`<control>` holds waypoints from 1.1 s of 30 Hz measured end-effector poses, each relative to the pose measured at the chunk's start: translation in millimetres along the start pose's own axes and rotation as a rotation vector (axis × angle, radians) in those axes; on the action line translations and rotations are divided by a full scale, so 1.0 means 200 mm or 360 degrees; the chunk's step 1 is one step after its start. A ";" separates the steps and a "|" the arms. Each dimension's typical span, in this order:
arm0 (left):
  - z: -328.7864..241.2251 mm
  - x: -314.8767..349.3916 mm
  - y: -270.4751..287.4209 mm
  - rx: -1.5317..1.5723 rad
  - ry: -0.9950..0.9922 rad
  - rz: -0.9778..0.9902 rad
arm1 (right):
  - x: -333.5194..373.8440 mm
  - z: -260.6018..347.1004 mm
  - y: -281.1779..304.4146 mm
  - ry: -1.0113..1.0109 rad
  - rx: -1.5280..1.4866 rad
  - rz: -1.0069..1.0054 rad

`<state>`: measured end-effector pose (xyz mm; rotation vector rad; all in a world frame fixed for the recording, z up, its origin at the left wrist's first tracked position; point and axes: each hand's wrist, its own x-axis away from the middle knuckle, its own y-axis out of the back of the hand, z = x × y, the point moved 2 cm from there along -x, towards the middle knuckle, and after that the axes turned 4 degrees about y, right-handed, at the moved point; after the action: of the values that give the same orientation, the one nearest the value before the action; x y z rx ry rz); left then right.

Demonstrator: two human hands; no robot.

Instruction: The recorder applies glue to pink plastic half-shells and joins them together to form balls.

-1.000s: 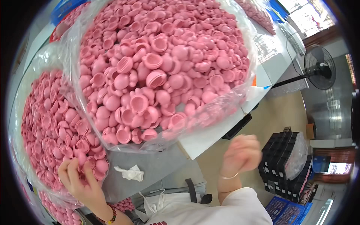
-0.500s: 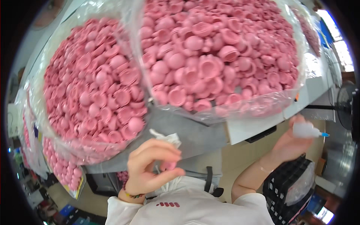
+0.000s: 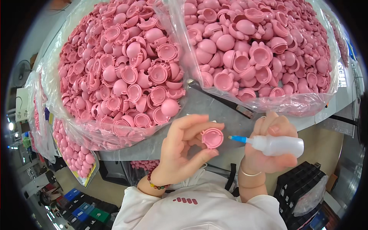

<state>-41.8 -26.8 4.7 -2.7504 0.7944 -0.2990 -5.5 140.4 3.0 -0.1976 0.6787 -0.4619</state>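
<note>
My left hand pinches a small round pink plastic shell, its hollow side turned up and towards the right. A translucent squeeze bottle lies sideways in my right hand, with fingers wrapped round it. Its thin blue dispensing tip points left at the shell, a small gap from its rim. Beyond my hands are two large heaps of similar pink pieces, a left heap and a right heap, both in clear plastic bags.
A long dark tool rests on the grey tabletop between the bags. Packed pink balls sit at the left edge. A black crate stands low at my right; blue and green bins are at lower left.
My right hand has brought the bottle in from the far right, and its tip now points left. The left hand has turned the pink shell into view. The whole view has shifted.
</note>
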 end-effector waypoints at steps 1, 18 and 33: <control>0.03 -0.01 0.01 -0.0066 -0.0235 0.0058 | -0.01 0.00 -0.01 0.0006 0.0014 0.0014; 0.03 -0.04 0.02 -0.0091 -0.0305 0.0153 | 0.00 0.00 0.00 0.0024 0.0226 0.0283; 0.03 -0.04 0.02 -0.0100 -0.0293 0.0155 | 0.01 0.06 0.00 -0.0289 0.0521 0.0055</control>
<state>-48.9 -24.6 -2.6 -2.7352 0.8978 -0.0008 2.7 140.3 11.2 0.0807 0.4208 -0.5080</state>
